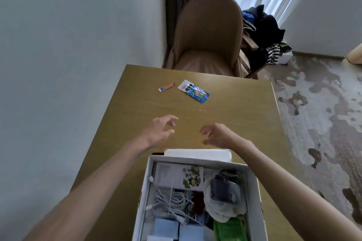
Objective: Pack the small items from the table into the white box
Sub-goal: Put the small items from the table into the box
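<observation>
- Wooden table (235,107), far half.
- Blue packet (193,91) and small tube (166,87) lie near each other, well apart from the crowded white box (254,188).
- Left hand (159,130) and right hand (217,135) empty, fingers loosely curled.
- Suggest one item per hand; lay the packet flat.

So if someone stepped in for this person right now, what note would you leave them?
Left hand: fingers relaxed, holds nothing, over the table just beyond the white box.
Right hand: the same, beside it.
Done: the box already holds cables, a green cloth and other bits.
To do: the small red-and-white tube and the blue packet, side by side at the table's far end, untouched.
</observation>
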`<state>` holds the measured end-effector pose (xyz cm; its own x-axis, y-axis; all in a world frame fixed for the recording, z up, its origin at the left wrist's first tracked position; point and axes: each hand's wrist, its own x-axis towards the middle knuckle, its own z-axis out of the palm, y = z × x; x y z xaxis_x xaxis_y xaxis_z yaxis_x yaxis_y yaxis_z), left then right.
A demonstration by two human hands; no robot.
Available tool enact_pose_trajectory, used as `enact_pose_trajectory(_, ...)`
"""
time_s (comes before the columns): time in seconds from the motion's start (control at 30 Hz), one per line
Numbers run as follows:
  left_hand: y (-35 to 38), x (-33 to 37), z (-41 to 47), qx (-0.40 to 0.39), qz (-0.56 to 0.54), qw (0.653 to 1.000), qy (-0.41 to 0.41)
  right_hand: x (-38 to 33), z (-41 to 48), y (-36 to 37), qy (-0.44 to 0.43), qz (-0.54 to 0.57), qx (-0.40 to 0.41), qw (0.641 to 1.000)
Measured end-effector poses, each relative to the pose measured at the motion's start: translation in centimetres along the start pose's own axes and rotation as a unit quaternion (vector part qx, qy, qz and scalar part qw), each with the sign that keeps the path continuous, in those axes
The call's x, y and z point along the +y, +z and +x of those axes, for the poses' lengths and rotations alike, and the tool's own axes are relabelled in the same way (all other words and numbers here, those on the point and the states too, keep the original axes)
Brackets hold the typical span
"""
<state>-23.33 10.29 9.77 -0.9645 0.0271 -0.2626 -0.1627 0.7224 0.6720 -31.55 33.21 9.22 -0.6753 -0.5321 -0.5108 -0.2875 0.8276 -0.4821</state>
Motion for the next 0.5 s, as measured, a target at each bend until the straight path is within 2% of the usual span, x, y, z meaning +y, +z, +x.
enact_pose_trajectory(0.1, 0.3, -2.5, 2.0, -0.159, 0.010, 0.987, -0.035, 0.6, 1.8, 2.2, -0.023, -0.139, -0.099, 0.985)
enact_pose_trajectory(0.2, 1.2, -4.3, 3.1, -0.235, 0.033, 0.970, -0.046, 1.0, 2.7, 4.3, -0.094, -0.261, -0.109, 0.955)
enact_pose_trajectory(0.37, 1.9, -6.7, 3.8, -0.255, 0.096, 0.962, -0.035, 0.8, 4.8, 4.9, -0.123, -0.280, -0.089, 0.948)
enact_pose_trajectory(0.5, 2.1, -7.5, 4.0, -0.204, 0.113, 0.972, -0.026, 1.3, 5.9, 4.1, -0.093, -0.233, -0.076, 0.965)
